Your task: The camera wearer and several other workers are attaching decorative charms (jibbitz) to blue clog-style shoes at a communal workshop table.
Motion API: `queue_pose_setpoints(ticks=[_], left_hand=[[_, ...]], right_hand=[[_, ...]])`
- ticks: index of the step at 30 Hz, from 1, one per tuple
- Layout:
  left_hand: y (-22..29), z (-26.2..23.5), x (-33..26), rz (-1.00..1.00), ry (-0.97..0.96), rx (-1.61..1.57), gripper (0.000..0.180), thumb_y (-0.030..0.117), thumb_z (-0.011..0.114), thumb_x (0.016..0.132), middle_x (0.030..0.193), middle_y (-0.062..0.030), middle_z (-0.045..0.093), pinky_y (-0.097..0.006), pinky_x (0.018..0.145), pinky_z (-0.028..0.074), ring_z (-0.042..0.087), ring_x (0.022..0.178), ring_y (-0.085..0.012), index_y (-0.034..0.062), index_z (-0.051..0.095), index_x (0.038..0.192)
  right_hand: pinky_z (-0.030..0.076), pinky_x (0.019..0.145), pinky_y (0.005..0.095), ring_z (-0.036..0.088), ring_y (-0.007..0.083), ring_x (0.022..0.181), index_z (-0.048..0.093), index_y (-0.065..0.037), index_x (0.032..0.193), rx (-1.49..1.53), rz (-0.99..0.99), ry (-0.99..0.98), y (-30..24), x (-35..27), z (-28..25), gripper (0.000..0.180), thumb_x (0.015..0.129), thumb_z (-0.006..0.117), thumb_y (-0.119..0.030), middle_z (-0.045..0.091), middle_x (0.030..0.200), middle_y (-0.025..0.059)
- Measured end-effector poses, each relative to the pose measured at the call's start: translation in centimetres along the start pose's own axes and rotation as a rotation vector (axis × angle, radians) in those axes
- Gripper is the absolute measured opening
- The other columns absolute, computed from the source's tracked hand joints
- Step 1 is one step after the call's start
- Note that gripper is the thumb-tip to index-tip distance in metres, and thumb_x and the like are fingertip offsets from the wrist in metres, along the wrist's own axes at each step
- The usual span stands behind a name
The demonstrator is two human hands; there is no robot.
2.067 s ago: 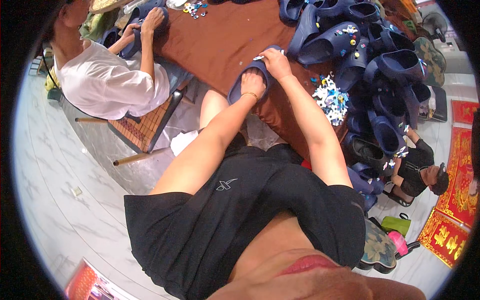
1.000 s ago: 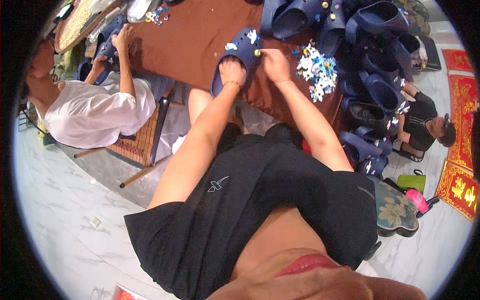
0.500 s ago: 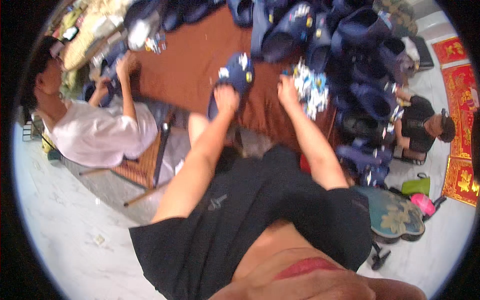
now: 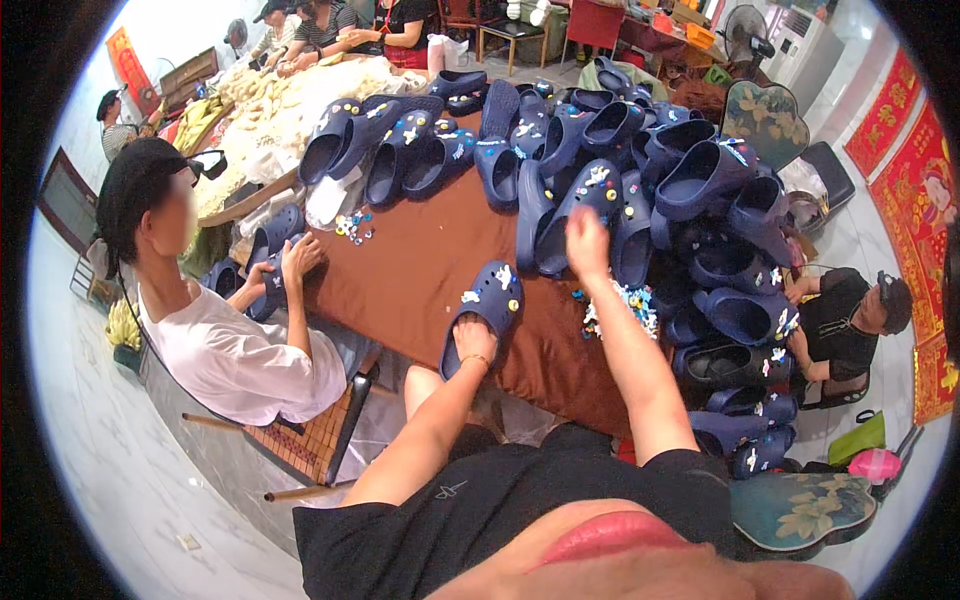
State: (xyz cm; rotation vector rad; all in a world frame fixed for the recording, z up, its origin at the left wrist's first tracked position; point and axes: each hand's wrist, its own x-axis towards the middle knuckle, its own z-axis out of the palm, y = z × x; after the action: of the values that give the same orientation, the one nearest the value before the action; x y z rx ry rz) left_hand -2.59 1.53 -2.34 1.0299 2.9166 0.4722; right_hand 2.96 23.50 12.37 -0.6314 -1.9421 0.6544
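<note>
My left hand (image 4: 474,338) has its fingers inside the opening of a navy clog (image 4: 495,293), holding it on the brown table cover. White and yellow charms sit on the clog's holed top. Farther away and to the right, my right hand (image 4: 588,243) is raised with curled fingers, in front of another navy clog (image 4: 590,190) that bears several charms. Whatever those fingers hold, if anything, is too small and blurred to tell. Below that hand, partly behind my right forearm, lies a heap of small white, blue and yellow charms (image 4: 636,300).
Navy clogs (image 4: 700,175) are piled along the far and right sides of the brown-covered table (image 4: 390,255). At left, a co-worker in white (image 4: 230,340) handles a clog near a few loose charms (image 4: 354,228). Another person in black (image 4: 850,320) sits at right.
My right hand has moved from beside the charm heap up and away, toward the piled clogs. The left hand stays in its clog. The view has tilted up, showing more of the room.
</note>
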Motion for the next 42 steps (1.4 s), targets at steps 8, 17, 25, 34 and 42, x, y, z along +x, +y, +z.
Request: queue_pose_setpoints(ticks=[8, 17, 25, 34, 42], left_hand=[[0.7, -0.8, -0.3, 0.008, 0.036, -0.041, 0.026, 0.017, 0.051, 0.068, 0.101, -0.013, 0.056, -0.038, 0.09, 0.032, 0.044, 0.104, -0.0272, 0.0012, 0.061, 0.085], [0.9, -1.0, 1.6, 0.044, 0.068, -0.002, 0.029, 0.023, 0.054, 0.069, 0.101, -0.0138, 0.056, -0.038, 0.086, 0.033, 0.046, 0.1, -0.0264, 0.0023, 0.061, 0.089], [0.2, -1.2, -0.1, -0.037, -0.111, -0.014, 0.026, 0.018, 0.054, 0.065, 0.094, -0.0136, 0.058, -0.038, 0.084, 0.034, 0.047, 0.099, -0.0268, 0.0022, 0.061, 0.085], [0.4, -1.2, 0.0, 0.019, 0.042, -0.05, 0.021, 0.017, 0.054, 0.065, 0.091, -0.0128, 0.058, -0.038, 0.083, 0.034, 0.049, 0.095, -0.0269, 0.0033, 0.062, 0.079], [0.3, -1.1, 0.0, 0.026, 0.051, -0.055, 0.02, 0.017, 0.052, 0.066, 0.089, -0.0125, 0.058, -0.037, 0.08, 0.035, 0.049, 0.092, -0.0261, 0.0042, 0.062, 0.078]], right_hand=[[0.042, 0.059, 0.0267, 0.051, 0.0151, 0.066, 0.056, -0.003, 0.093, 1.099, -0.175, -0.15, -19.2, 19.3, -14.2, 0.018, 0.079, 0.054, -0.013, 0.055, 0.078, 0.0043], [0.042, 0.059, 0.0214, 0.051, 0.0067, 0.065, 0.061, -0.002, 0.09, 0.31, 0.029, -0.717, -11.3, 8.9, -2.4, 0.017, 0.077, 0.054, -0.012, 0.06, 0.076, 0.0019], [0.046, 0.061, 0.0246, 0.057, 0.011, 0.067, 0.061, 0.0, 0.087, 0.361, 0.65, -0.854, 0.3, -11.5, 3.4, 0.017, 0.072, 0.061, -0.007, 0.063, 0.077, 0.0063], [0.041, 0.051, 0.0173, 0.052, 0.0062, 0.058, 0.058, -0.004, 0.087, 0.523, 0.86, -0.774, -0.1, -14.3, 3.6, 0.012, 0.077, 0.059, -0.011, 0.059, 0.073, 0.0], [0.041, 0.045, 0.0184, 0.052, 0.0073, 0.052, 0.056, -0.007, 0.08, 0.551, 1.332, -0.882, -0.1, -14.1, 4.2, 0.016, 0.077, 0.062, -0.022, 0.058, 0.069, 0.0018]])
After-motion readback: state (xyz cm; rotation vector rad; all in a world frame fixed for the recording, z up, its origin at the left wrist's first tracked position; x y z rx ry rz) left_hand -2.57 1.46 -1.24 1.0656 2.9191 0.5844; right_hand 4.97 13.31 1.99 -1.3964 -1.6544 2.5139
